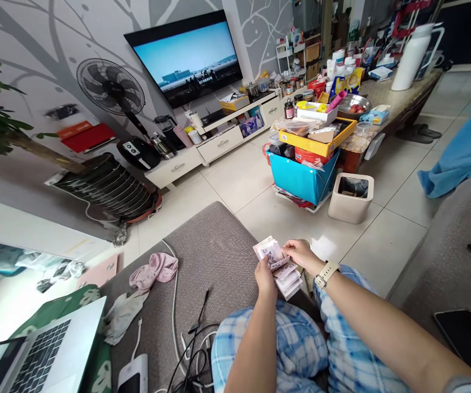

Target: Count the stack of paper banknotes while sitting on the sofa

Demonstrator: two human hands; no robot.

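Observation:
A fanned stack of banknotes (288,279) is held above my lap, its notes pale purple and pinkish with printed numerals. My left hand (265,275) is closed round the left side of the stack, thumb on top. On the upper right edge, my right hand (301,254) pinches one of the notes between its fingertips. A pale watch (326,274) is strapped on my right wrist. Several notes hang lower, below the fingers. How many notes there are I cannot tell.
Left of my legs on the grey sofa (219,234) lie tangled cables (196,333), a pink cloth (155,273), a power bank (133,374) and a laptop (42,349). A phone (467,344) rests at right. Ahead stand a waste bin (351,210) and a blue basket (301,177).

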